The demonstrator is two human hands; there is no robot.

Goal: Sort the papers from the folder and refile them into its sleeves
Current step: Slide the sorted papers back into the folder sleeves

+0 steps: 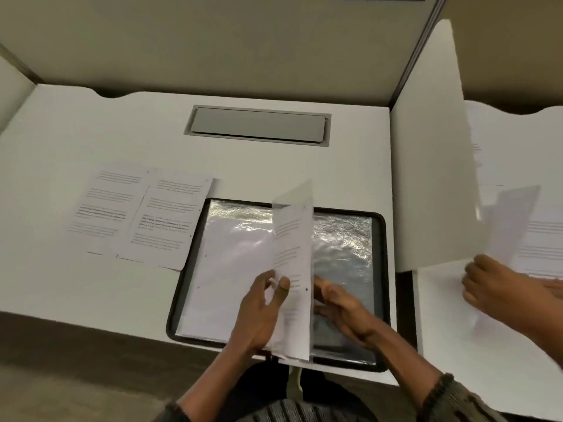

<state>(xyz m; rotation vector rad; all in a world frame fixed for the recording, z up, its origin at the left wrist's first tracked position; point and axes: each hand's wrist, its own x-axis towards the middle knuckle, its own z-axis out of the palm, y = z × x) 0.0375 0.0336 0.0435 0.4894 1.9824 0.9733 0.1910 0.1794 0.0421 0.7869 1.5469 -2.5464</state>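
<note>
1. Our left hand [262, 312] is pinching an upright sleeved sheet [294, 254] above the open folder [380, 269] at the desk's [91, 132] near edge
2. Our right hand [341, 309] is resting fairly straight fingers against it
3. Two loose papers [137, 214] are lying left of the folder; a divider [432, 178] along the right edge is partly hiding a neighbour's papers [518, 220]

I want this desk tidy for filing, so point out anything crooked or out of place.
Two loose papers left of the folder overlap, the right-hand one tilted against the other. Nothing looks spilled or torn. The upright sleeve is simply held by the left hand.
</note>
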